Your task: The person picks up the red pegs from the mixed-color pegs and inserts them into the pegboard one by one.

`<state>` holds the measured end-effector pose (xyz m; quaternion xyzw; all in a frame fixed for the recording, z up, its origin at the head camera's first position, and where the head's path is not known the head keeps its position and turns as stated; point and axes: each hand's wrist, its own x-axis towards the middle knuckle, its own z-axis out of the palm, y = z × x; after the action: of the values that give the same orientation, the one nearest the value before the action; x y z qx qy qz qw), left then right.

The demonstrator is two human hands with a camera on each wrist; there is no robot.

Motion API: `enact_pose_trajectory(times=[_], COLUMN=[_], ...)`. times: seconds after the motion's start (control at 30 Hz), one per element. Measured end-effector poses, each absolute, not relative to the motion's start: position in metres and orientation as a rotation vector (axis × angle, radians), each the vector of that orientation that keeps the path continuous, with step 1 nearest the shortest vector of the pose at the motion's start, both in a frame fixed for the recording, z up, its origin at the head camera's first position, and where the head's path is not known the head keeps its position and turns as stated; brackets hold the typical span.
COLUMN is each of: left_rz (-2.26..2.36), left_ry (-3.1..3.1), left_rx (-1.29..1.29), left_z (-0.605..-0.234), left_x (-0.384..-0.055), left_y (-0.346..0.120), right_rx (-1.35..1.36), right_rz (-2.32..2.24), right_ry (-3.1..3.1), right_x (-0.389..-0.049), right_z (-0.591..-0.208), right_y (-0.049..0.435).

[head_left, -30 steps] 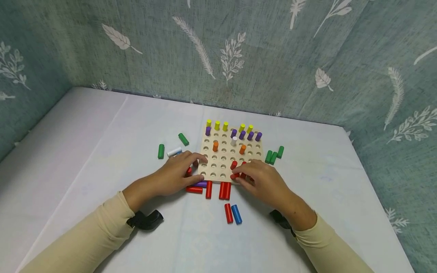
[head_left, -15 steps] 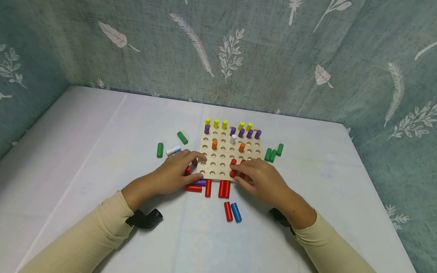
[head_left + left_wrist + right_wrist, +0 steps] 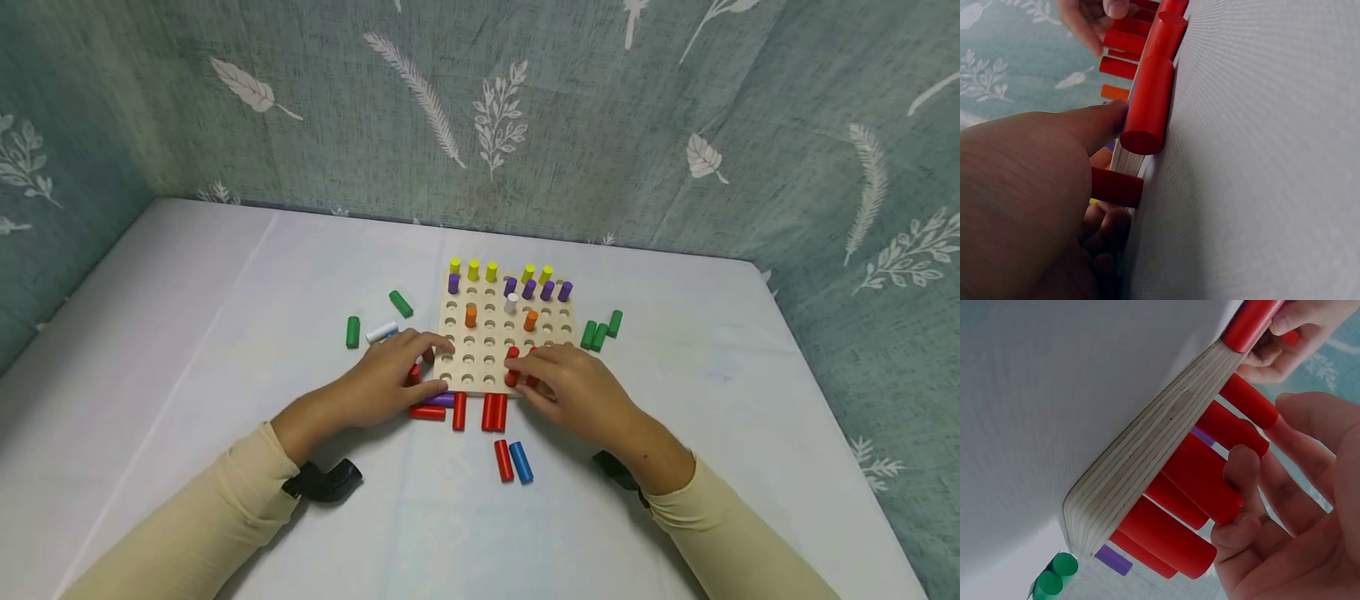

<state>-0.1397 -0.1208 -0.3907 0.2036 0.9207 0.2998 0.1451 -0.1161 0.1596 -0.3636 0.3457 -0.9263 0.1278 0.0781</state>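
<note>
A wooden pegboard (image 3: 478, 369) with rows of round holes lies on the table. My right hand (image 3: 581, 389) is over its near right part, where several red pegs (image 3: 1169, 537) stand close together. Thumb and index finger pinch the top of an upright red peg (image 3: 1249, 400) in the nearest row; the other fingertips touch neighbouring red pegs. At the board's near left corner my left hand (image 3: 386, 379) rests with the thumb on the corner and the index finger over the left edge. A red peg (image 3: 1117, 187) stands on the table under the left palm, apart from the fingers.
Yellow pegs (image 3: 473, 269), purple pegs (image 3: 547, 290), orange pegs (image 3: 470, 316) and a white peg (image 3: 511, 303) stand in the board. Loose red pegs (image 3: 459, 412), a blue peg (image 3: 521, 462), and green pegs (image 3: 588, 335) lie around it. A patterned cloth (image 3: 337, 125) hangs behind.
The red peg at the right fingertips has gone from tilted to upright in the board's nearest row. The left hand stays at the corner. The head view has shifted slightly.
</note>
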Motion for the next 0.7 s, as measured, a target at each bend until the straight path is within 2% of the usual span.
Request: enact_pose_trajectory(times=[0.47,0.7], left_rz=[0.856,0.870], left_ry=[2.652,2.654], left_rx=[0.576,0.560], left_z=[-0.393,-0.393], left_x=[-0.139,-0.140], left_y=[-0.120,-0.120], right_rx=[0.882,0.787], right_rz=[0.533,0.536], right_ry=[-2.768,-2.954], right_x=[-0.119,-0.129], right_z=[-0.351,-0.344], right_y=[0.173,0.188])
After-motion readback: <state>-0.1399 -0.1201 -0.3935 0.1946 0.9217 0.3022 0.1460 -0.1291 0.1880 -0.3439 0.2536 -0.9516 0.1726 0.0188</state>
